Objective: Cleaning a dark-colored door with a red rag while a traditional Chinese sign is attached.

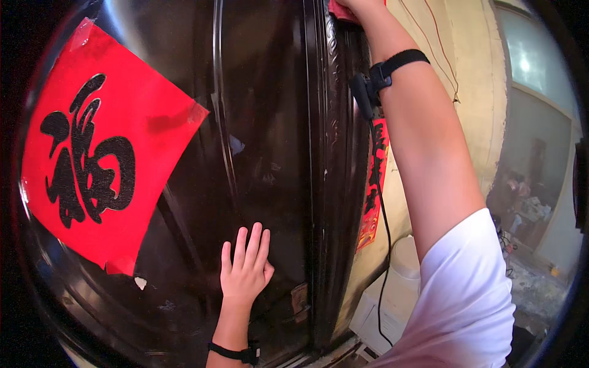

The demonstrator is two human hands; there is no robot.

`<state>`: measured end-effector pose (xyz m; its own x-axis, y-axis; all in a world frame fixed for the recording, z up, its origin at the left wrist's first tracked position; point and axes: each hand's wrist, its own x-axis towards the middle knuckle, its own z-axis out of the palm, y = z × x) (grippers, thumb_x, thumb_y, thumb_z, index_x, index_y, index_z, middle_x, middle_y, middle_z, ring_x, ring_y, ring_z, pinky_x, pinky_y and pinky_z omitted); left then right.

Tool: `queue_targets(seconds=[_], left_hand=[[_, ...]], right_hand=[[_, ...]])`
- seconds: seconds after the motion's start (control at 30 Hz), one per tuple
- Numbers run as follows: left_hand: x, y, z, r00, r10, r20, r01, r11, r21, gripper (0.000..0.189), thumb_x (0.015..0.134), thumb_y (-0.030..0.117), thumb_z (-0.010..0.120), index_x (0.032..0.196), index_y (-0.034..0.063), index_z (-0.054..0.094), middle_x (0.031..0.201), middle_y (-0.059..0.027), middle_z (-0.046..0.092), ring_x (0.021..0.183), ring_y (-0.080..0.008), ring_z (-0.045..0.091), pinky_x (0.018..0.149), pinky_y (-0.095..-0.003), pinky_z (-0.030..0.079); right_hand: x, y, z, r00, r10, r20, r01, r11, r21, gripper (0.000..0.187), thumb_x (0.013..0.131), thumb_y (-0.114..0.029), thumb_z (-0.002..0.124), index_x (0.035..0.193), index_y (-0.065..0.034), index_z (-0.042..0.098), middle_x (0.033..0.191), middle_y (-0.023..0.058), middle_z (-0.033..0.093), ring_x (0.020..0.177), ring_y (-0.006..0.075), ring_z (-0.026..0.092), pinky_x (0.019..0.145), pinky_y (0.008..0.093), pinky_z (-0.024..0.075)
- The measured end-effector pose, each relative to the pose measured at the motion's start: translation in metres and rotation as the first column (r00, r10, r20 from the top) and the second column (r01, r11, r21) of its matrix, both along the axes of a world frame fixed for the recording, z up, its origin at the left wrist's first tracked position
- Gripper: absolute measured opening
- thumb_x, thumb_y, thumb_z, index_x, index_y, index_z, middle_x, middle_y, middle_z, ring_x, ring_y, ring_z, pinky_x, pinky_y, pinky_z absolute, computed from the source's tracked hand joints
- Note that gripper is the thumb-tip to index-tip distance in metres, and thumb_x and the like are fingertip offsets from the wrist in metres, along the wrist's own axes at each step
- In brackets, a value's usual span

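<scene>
A dark, glossy door (271, 161) with raised vertical mouldings fills the middle. My left hand (245, 271) lies against its lower panel, palm toward the surface and fingers spread, with nothing in it. At the upper edge of the view, my right hand (361, 3) is largely cut off. It holds a red cloth (344, 11) against the top part of the carved dark door frame (332, 73). On the door's left side, a red paper diamond (152, 152) bearing black calligraphy is fixed with clear tape.
Beside the frame, a red paper strip (373, 202) with black characters hangs on the yellowish wall (478, 106). Thin wires (444, 41) run down it. Below stand a white box (375, 317) and a pale lidded bucket (407, 257). A black cable (384, 276) dangles from my right wrist strap.
</scene>
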<state>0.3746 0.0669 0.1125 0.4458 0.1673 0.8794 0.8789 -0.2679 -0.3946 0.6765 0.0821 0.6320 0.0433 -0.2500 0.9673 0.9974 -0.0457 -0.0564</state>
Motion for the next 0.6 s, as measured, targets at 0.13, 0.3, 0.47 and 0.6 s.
queue_targets(seconds=[0.13, 0.3, 0.47, 0.6], left_hand=[[-0.003, 0.001, -0.004, 0.999, 0.031, -0.032, -0.032, 0.999, -0.025, 0.062, 0.095, 0.024, 0.053, 0.156, 0.0173, 0.058, 0.170, -0.0063, 0.045, 0.156, -0.0307, 0.042, 0.127, -0.0554, 0.030], [0.001, 0.005, -0.001, 1.000, 0.003, -0.012, -0.003, 1.000, -0.014, 0.062, 0.095, 0.022, 0.054, 0.156, 0.0173, 0.059, 0.171, -0.0054, 0.044, 0.157, -0.0303, 0.042, 0.128, -0.0539, 0.030], [-0.002, 0.008, 0.000, 1.000, 0.001, 0.012, -0.001, 1.000, -0.019, 0.064, 0.094, 0.022, 0.055, 0.158, 0.0182, 0.056, 0.171, -0.0030, 0.044, 0.157, -0.0273, 0.042, 0.130, -0.0506, 0.027], [0.001, 0.008, -0.002, 1.000, -0.019, 0.000, 0.019, 0.999, -0.036, 0.066, 0.094, 0.021, 0.056, 0.160, 0.0186, 0.055, 0.173, -0.0017, 0.041, 0.158, -0.0267, 0.040, 0.130, -0.0502, 0.026]], right_hand=[[-0.012, -0.006, -0.032, 1.000, -0.022, 0.017, 0.022, 0.999, -0.026, 0.044, 0.095, -0.022, 0.061, 0.135, -0.0038, 0.056, 0.142, 0.0284, 0.056, 0.132, 0.0485, 0.054, 0.111, 0.0597, 0.0447], [0.000, 0.006, -0.081, 0.987, -0.074, 0.140, 0.067, 0.996, 0.058, 0.049, 0.092, -0.023, 0.068, 0.135, -0.0022, 0.056, 0.138, 0.0296, 0.058, 0.128, 0.0504, 0.054, 0.111, 0.0570, 0.0440], [-0.012, 0.004, -0.159, 0.990, -0.032, 0.139, 0.020, 0.996, 0.085, 0.048, 0.090, -0.021, 0.069, 0.132, -0.0006, 0.058, 0.130, 0.0259, 0.058, 0.122, 0.0491, 0.055, 0.109, 0.0569, 0.0447], [-0.013, -0.001, -0.238, 0.984, 0.003, 0.178, -0.018, 0.996, 0.082, 0.052, 0.085, -0.014, 0.075, 0.130, 0.0016, 0.057, 0.131, 0.0253, 0.055, 0.121, 0.0475, 0.054, 0.107, 0.0561, 0.0448]])
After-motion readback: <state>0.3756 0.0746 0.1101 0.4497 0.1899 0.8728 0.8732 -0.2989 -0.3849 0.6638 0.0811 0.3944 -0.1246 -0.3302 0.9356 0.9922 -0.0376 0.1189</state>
